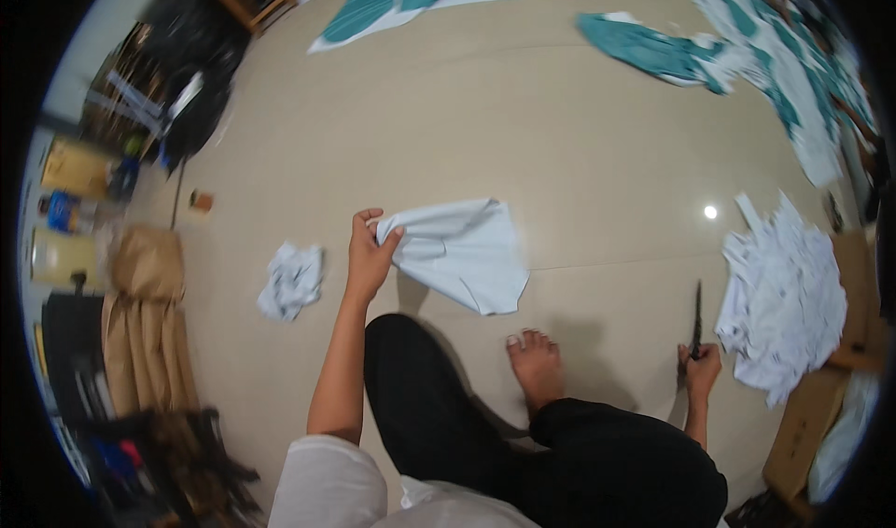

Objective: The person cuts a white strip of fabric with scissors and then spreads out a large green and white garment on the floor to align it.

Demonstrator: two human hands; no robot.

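Observation:
My left hand (373,250) pinches one corner of a white fabric piece (469,259) between thumb and fingers. The piece hangs out to the right, spread wide and a little creased, just above the floor. Off to the right, my right hand (700,368) is closed round the handles of dark scissors (697,309), their long narrow blades pointing away from me. The handles are mostly hidden in the fist. A big heap of white cloth pieces (782,295) lies beside the right hand. A smaller crumpled white bundle (291,281) rests on the floor left of my left hand.
Teal and white cloth (653,52) lies spread across the far floor (448,127). Cardboard boxes (805,425) stand behind the white heap. Brown paper bags (147,341) and a black plastic bag (196,108) line the left side. My bare foot (537,369) is near the fabric.

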